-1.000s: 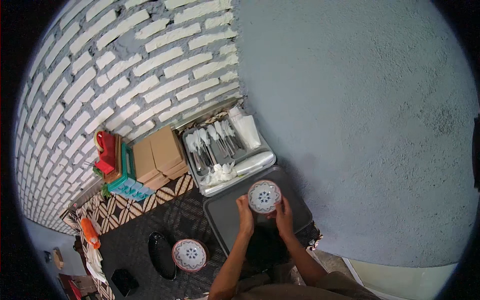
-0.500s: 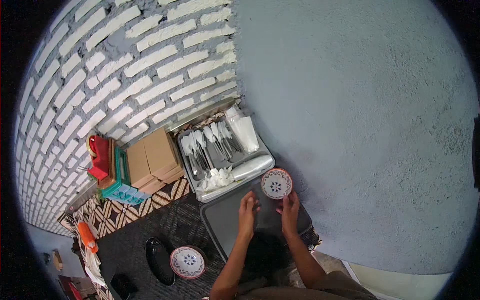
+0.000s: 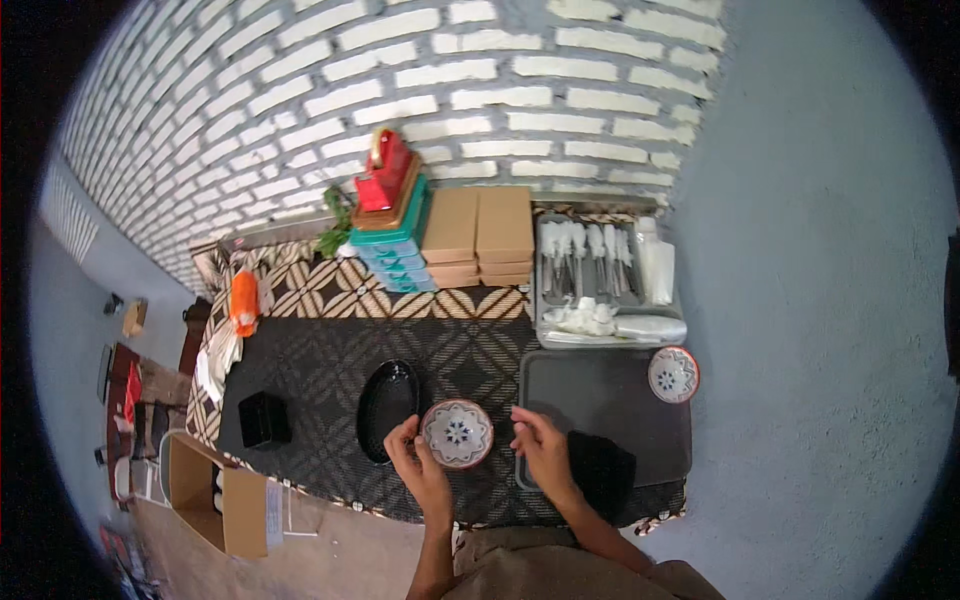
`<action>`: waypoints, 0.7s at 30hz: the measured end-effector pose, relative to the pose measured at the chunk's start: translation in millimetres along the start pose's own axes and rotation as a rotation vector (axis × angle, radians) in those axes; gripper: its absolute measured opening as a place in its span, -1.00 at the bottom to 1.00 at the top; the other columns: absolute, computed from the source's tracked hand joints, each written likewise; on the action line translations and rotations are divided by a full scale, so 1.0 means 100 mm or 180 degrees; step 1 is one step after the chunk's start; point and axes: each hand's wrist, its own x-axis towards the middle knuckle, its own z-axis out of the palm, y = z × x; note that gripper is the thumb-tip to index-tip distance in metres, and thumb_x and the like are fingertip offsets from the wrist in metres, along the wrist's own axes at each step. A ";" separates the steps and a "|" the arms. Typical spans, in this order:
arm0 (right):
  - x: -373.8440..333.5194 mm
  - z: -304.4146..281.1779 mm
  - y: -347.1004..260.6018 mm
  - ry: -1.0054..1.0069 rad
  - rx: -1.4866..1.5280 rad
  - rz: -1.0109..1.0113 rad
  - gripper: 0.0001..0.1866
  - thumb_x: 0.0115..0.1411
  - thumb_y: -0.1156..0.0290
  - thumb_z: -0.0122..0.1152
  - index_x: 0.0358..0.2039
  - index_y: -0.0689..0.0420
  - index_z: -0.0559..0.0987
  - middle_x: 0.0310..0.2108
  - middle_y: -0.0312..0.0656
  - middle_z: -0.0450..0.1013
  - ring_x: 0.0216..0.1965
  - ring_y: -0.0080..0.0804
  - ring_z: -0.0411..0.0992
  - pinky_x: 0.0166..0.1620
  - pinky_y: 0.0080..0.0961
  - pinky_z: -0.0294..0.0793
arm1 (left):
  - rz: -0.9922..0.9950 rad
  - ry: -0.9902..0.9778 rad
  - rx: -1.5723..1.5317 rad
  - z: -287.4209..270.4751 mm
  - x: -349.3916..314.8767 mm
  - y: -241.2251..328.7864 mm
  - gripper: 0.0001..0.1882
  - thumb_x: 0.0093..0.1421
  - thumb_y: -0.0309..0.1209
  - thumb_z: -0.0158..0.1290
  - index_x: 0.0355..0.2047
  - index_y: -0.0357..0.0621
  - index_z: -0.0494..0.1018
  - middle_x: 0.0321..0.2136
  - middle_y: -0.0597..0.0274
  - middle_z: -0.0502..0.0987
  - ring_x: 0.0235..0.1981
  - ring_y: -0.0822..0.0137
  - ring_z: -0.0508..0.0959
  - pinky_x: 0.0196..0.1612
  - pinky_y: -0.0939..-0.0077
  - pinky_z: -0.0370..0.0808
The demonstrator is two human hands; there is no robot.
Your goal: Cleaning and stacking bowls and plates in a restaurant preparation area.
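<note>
Two patterned bowls come into my remote inspection. The near bowl (image 3: 457, 434) stands upright on the black mat (image 3: 330, 345), between the oval dish (image 3: 388, 405) and the grey tray (image 3: 600, 385). The far bowl (image 3: 674, 375) is at the tray's upper right corner, beside the plain wall (image 3: 800, 300); I judge the corner position leaves the rest of the tray's surface usable.

I find the left hand (image 3: 420, 470) at the near bowl's left rim, fingers loosely parted and slightly curled. Whether the fingertips touch the rim I cannot tell. The right hand (image 3: 543, 450) is spread, thumb apart from the fingers, holding nothing, over the tray's left edge and short of the bowl. With one hand on either side, the bowl appears reachable from both flanks, which would suit a level, two-handed hold on a round rim.

Behind the tray, the rack (image 3: 617, 308) keeps cutlery (image 3: 575, 265) side by side, handles aligned, probably for easy picking. Boxes (image 3: 478, 225) are stacked against the brick wall, seemingly to spare the front. A dark item (image 3: 600, 475) lies by the right forearm; its kind I cannot determine.
</note>
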 end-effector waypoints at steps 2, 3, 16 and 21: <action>-0.02 0.19 0.12 -0.0117 -0.1451 -0.0937 -0.64 0.28 0.44 0.06 0.09 0.21 0.43 -0.16 -0.10 0.42 -0.48 -0.56 0.38 -0.43 -0.63 0.42 | 0.0032 0.0232 0.0585 -0.16 0.00 -0.17 -0.68 0.28 -0.54 -0.16 0.03 -0.27 0.34 -0.07 0.07 0.31 -0.05 0.26 0.34 0.02 0.42 0.28; -0.02 0.26 0.20 -0.0210 -0.1453 -0.0852 -0.58 0.25 0.42 0.12 0.13 0.14 0.41 -0.10 -0.10 0.34 -0.49 -0.57 0.33 -0.43 -0.62 0.40 | 0.0116 -0.0003 0.0962 -0.24 -0.04 -0.35 -0.62 0.26 -0.56 -0.16 0.10 -0.27 0.29 -0.03 0.02 0.27 -0.02 0.20 0.30 0.06 0.37 0.24; -0.06 0.39 0.17 -0.0012 -0.1244 -0.0866 -0.57 0.13 0.68 0.11 0.05 0.21 0.44 -0.05 -0.12 0.32 -0.43 -0.63 0.39 -0.40 -0.67 0.41 | 0.0009 -0.0369 0.0635 -0.22 -0.18 -0.38 -0.62 0.29 -0.54 -0.25 0.11 -0.28 0.31 0.04 -0.01 0.29 0.07 0.11 0.28 0.14 0.28 0.21; -0.32 0.30 -0.25 0.0085 0.0232 -0.0349 -0.64 0.14 0.69 0.07 -0.01 0.26 0.44 -0.05 -0.24 0.35 -0.44 -0.72 0.35 -0.46 -0.76 0.33 | -0.0410 -0.0164 -0.2240 0.15 -0.16 -0.11 -0.54 0.37 -0.14 -0.25 0.15 -0.14 0.25 0.06 0.07 0.35 0.09 0.16 0.38 0.13 0.21 0.34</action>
